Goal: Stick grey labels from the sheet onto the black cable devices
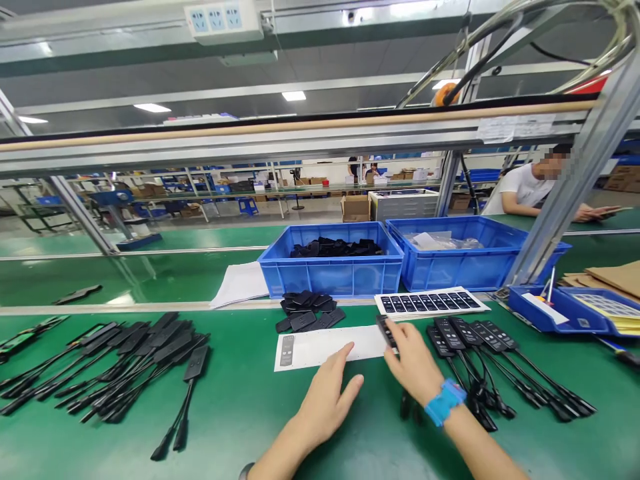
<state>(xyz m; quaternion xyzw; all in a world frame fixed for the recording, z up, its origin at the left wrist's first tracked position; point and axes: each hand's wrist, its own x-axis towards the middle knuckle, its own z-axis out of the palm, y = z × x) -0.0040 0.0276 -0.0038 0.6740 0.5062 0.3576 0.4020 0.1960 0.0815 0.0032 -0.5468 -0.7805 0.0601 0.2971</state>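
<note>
My right hand point(414, 363), with a blue band at its wrist, grips a flat black cable module point(385, 328). The module's cable ends hang partly hidden below the hand. My left hand point(325, 397) is open, thumb and fingers apart, over the lower edge of a white label backing strip point(320, 345). One grey label point(287, 351) shows at that strip's left end. Right of my right hand lie several cable modules with printed faces point(453, 333). Behind the strip sit a pile of small black covers point(310, 312) and a sheet of black labels point(430, 303).
Plain black cable modules point(160, 343) lie piled at the left. A blue bin point(330, 277) of black parts and another blue bin point(460, 270) with plastic bags stand behind. A small blue tray point(540, 317) is at the right, beside a metal post point(575, 160). A person point(523, 187) sits beyond.
</note>
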